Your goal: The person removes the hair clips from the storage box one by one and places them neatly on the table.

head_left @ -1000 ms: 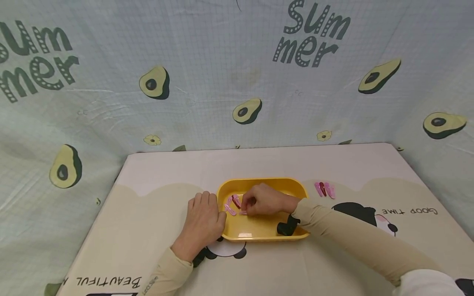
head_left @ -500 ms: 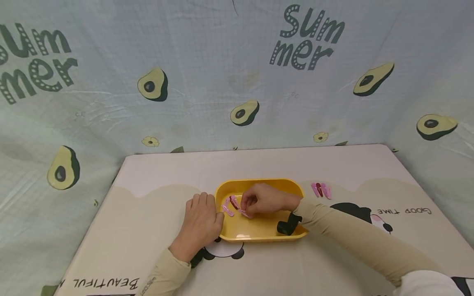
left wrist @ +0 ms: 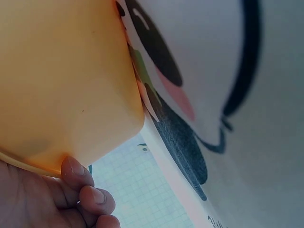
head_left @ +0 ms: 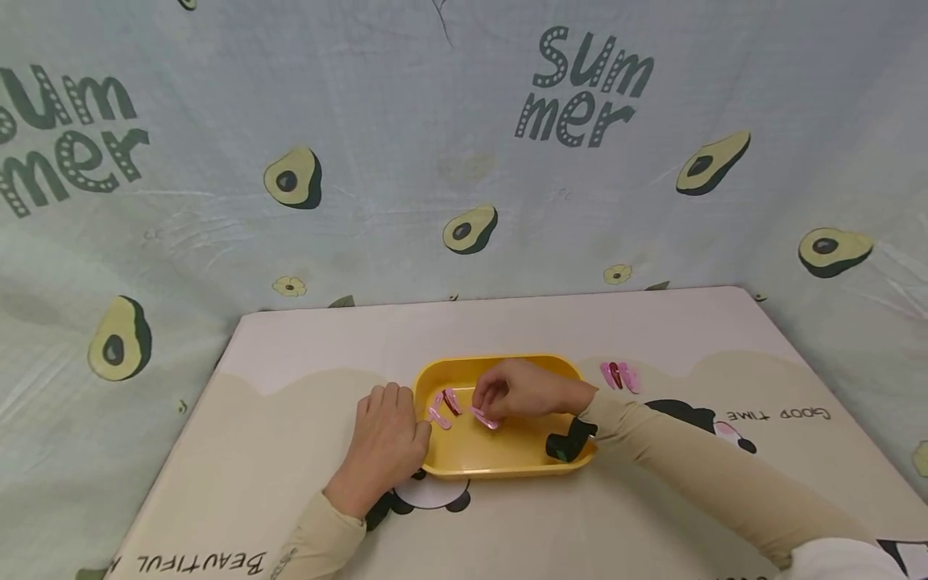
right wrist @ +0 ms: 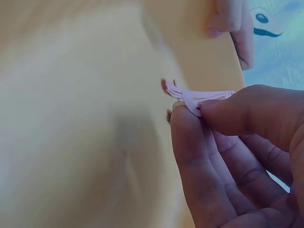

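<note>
My right hand (head_left: 524,391) pinches a pink hair clip (head_left: 484,418) between thumb and forefinger, over the yellow tray (head_left: 500,474). In the right wrist view, the pinched clip (right wrist: 209,96) points leftward from the fingertips. At the tray's left end, my left hand (head_left: 384,435) grips the rim; its fingertips (left wrist: 76,171) lie against the outer wall in the left wrist view. Inside the tray, left of the pinched clip, lie several more hair clips, pink (head_left: 440,418) and dark red (head_left: 450,403), close together.
To the right of the tray, a dark red hair clip (head_left: 616,375) lies between pink clips (head_left: 631,379) on the patterned tablecloth (head_left: 565,532). A black wrist device (head_left: 569,443) under the right sleeve hangs over the tray's front right corner. A printed curtain (head_left: 377,161) stands behind the table.
Between my right fingers, the pink clip shows more clearly and sits slightly apart from the other clips. The left hand keeps its grip on the rim. The head view has shifted slightly.
</note>
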Demonstrator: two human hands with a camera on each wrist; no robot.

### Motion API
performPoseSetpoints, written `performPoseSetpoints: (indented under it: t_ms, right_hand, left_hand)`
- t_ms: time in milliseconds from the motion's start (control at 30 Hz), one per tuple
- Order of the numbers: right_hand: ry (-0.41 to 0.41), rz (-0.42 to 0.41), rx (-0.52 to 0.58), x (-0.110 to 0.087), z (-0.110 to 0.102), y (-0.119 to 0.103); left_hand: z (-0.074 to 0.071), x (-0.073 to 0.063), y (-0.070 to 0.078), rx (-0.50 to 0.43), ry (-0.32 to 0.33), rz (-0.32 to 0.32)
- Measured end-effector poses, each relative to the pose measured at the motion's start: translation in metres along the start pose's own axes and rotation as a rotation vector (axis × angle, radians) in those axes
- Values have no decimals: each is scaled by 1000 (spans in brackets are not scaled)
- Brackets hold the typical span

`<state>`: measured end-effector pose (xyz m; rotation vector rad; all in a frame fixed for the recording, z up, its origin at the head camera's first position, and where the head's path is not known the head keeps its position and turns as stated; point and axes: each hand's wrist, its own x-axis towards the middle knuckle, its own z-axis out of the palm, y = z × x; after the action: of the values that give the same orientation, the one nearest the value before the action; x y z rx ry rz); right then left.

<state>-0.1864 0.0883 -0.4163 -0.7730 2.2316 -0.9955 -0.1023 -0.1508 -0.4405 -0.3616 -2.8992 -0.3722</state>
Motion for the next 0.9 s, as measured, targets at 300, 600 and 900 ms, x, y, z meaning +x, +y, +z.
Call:
performPoseSetpoints:
  t_ms: [300,600,900]
  right_hand:
    - [14,-1,22,-9,-4,3]
    - [45,-7,15,-17,-10,8]
    - [98,-6,28,-31,-21,11]
  left_hand:
    - [3,0,-1,13,18,5]
    - [4,1,-1,28,9,3]
    - [2,2,0,40,0,3]
